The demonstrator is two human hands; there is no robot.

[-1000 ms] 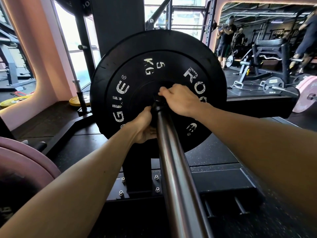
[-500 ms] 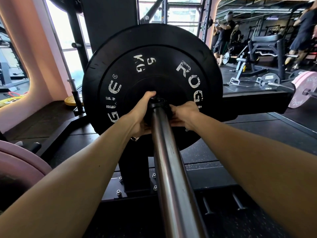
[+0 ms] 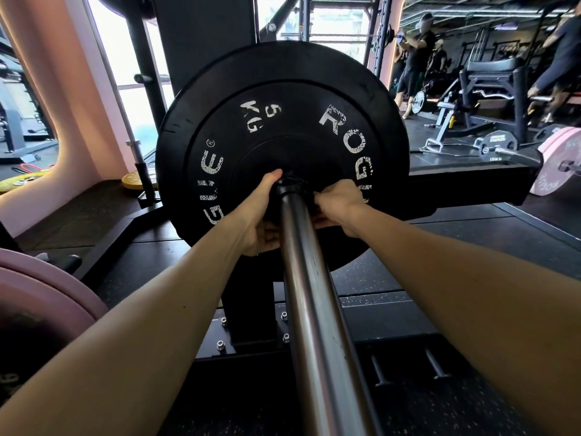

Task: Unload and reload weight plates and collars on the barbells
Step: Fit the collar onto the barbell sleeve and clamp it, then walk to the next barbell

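At the hub of the black 5 kg plate (image 3: 283, 121), both hands curl their fingers round a black collar (image 3: 292, 187) on the steel barbell sleeve (image 3: 314, 294): the left hand (image 3: 261, 218) grips its left side, thumb up, and the right hand (image 3: 338, 207) pinches its right side. Beyond them the plate stands upright on the sleeve, with a pink plate (image 3: 41, 297) near left and another pink plate (image 3: 556, 165) far right

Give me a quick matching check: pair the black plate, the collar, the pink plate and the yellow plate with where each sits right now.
Things:
1 black plate
2 collar
3 pink plate
4 yellow plate

Places:
A flat on the floor, by the window
B lower left, near the camera
C on the bar, upright
D between left hand and right hand

Pairs: 1-C, 2-D, 3-B, 4-A
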